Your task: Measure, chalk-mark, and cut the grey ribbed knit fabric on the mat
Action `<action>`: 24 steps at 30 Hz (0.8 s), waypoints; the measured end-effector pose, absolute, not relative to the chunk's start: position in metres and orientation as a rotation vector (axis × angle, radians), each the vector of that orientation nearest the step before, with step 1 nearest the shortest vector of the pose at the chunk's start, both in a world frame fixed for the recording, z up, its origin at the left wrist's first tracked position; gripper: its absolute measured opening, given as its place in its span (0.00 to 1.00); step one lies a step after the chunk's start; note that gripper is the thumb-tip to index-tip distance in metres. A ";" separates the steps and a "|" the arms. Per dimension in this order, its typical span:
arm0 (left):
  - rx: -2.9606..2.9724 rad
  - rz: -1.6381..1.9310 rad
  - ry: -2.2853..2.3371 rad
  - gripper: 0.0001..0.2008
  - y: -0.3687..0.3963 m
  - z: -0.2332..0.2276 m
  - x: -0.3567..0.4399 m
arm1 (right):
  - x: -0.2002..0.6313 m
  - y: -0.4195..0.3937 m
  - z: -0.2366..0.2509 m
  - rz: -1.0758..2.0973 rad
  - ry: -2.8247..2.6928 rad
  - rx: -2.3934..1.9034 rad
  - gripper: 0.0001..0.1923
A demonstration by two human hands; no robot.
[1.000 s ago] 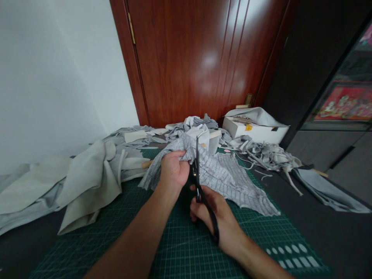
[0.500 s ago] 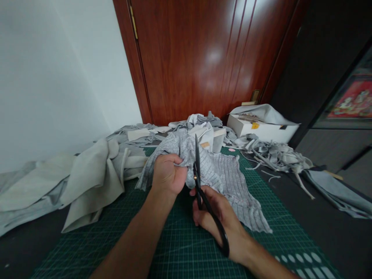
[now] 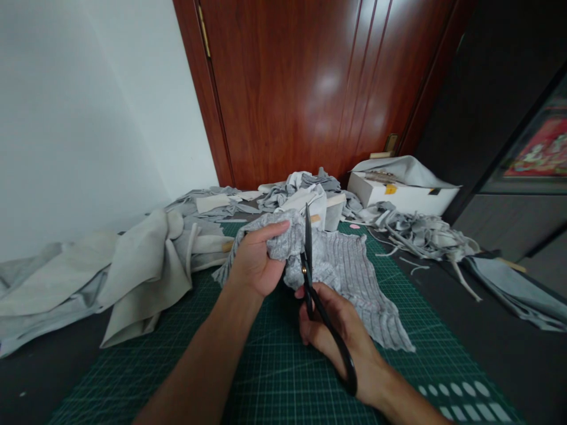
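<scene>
Grey ribbed knit fabric (image 3: 354, 277) lies partly on the green cutting mat (image 3: 270, 378), its left part bunched and lifted. My left hand (image 3: 259, 260) grips that bunched part, thumb extended over the top. In my right hand (image 3: 336, 330) is a pair of black scissors (image 3: 309, 260), fingers through the handles. Their blades point up and away from me, against the fabric just right of my left hand. The blades look nearly together; whether cloth lies between them I cannot tell. Part of the fabric is hidden behind my left hand.
Pale folded cloth (image 3: 137, 271) is heaped at the left. Grey scraps (image 3: 310, 183) pile up at the back before a brown door (image 3: 283, 88). At the right are a white box (image 3: 403, 200), tangled strips (image 3: 429, 236) and a flat grey piece (image 3: 514, 289).
My left thumb has lifted and stretched out over the bunched cloth, which sits lower and more gathered. The scissors and right hand have shifted slightly right in the view.
</scene>
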State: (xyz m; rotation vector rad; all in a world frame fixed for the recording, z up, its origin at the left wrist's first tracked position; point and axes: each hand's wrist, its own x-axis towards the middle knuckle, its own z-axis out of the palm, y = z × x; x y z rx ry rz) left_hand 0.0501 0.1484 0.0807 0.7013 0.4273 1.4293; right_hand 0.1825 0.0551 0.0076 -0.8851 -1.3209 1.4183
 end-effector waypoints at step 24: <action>0.866 1.579 0.294 0.27 0.132 0.076 0.061 | 0.188 0.041 0.006 1.384 -1.246 -0.909 0.23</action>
